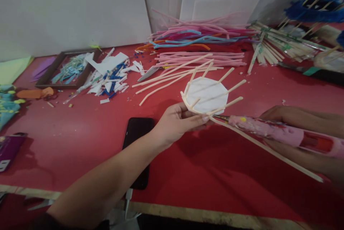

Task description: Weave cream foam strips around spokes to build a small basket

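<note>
My left hand (pixel 177 121) holds a white round disc (pixel 206 95) by its near edge; several cream sticks are stuck across it and fan out past its rim. A long cream stick (pixel 268 148) runs from under the disc toward the lower right. My right hand (pixel 279 114) is mostly hidden behind a pink glue gun (pixel 271 131), whose nozzle points at the disc's near edge beside my left thumb. The right hand seems to grip the gun, but its fingers are hidden.
A black phone (pixel 137 147) lies on the red table (pixel 80 140) under my left forearm. Loose cream sticks (pixel 166 77), pink and blue pipe cleaners (pixel 199 38), white and blue scraps (pixel 110 77), a framed tray (pixel 68 68) and bundled sticks (pixel 274 45) lie behind.
</note>
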`<control>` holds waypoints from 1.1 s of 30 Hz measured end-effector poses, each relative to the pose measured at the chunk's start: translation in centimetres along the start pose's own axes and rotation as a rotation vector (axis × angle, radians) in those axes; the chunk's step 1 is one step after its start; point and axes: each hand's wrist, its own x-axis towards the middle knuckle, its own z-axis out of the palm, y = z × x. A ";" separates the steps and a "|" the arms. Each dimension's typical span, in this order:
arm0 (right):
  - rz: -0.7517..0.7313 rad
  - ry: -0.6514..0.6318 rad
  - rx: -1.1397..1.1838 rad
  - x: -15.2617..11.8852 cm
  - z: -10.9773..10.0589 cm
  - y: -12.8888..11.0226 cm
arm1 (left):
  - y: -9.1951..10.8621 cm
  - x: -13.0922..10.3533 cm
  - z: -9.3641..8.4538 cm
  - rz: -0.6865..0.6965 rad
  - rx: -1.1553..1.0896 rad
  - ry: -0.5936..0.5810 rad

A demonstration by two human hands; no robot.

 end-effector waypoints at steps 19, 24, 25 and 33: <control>0.131 0.044 -0.025 0.0 -0.2 -0.5 | 0.1 -0.1 -0.1 0.024 0.022 -0.010; 0.100 0.097 -0.014 0.1 -0.1 -0.3 | 0.1 -0.1 -0.1 0.030 0.019 -0.013; 0.089 0.106 -0.012 0.1 0.0 -0.1 | 0.1 0.0 -0.1 0.031 0.017 -0.014; 0.092 0.079 -0.068 0.0 0.0 1.0 | -0.2 0.2 -0.5 0.038 0.022 -0.018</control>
